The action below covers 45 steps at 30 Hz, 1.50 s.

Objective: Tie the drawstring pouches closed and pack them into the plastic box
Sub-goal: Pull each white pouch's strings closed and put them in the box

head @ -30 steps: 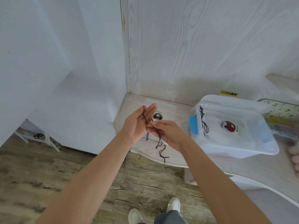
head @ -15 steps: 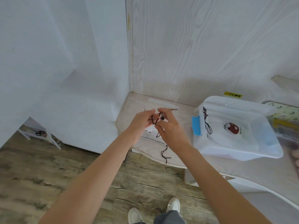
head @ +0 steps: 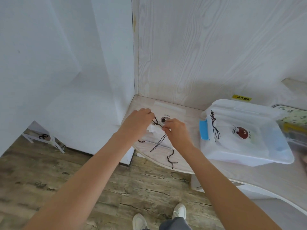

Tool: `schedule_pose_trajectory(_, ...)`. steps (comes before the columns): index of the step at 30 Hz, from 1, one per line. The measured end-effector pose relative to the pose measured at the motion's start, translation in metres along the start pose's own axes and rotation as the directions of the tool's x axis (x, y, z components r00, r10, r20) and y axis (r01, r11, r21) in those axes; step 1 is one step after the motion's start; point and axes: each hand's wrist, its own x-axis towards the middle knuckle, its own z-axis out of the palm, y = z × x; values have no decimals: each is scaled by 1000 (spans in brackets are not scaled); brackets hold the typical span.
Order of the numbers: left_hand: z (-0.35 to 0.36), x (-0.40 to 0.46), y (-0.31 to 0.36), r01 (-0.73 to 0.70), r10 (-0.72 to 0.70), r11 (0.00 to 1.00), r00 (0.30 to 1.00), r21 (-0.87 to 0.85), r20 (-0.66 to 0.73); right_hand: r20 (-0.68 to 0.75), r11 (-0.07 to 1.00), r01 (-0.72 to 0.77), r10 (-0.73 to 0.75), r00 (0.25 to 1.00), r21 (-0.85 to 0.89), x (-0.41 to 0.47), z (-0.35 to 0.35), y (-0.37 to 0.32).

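A small white fabric drawstring pouch is held just above the pale wood-grain counter, near the corner of the wall. The left hand is curled, and the gathered mouth of the pouch and one part of the dark brown cord are pinched by its fingers. The right hand is curled as well, and the cord is pinched between its fingertips just beside the left hand (the knot itself is too small to be judged). Loose cord ends are hanging down and are lying on the counter. To the right, a translucent plastic box with a blue latch is standing on the counter, and a second white pouch with a brown bear print is seen lying in it.
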Motion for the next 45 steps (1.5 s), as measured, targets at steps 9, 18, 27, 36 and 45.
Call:
schedule_pose_trajectory(9,-2,-17,-5,0,-123,795,979,-606,-162,51,828,-348,364,930,439,6,2,1)
schedule_pose_trajectory(18,9,-12,2,291,-441,422,893,-858,86,331,174,-431,416,847,885,6,0,0)
schedule_pose_trajectory(27,25,-14,-6,477,-622,402,769,-782,149,438,-412,-294,313,843,862,8,-7,9)
schedule_pose_trajectory(36,22,-15,-10,442,-527,68,777,-895,343,349,-145,-325,190,918,934,10,-14,1)
schedule_pose_trajectory(45,-8,1,9,149,-275,-541,899,-828,341,376,-85,-366,233,897,927,13,-9,-5)
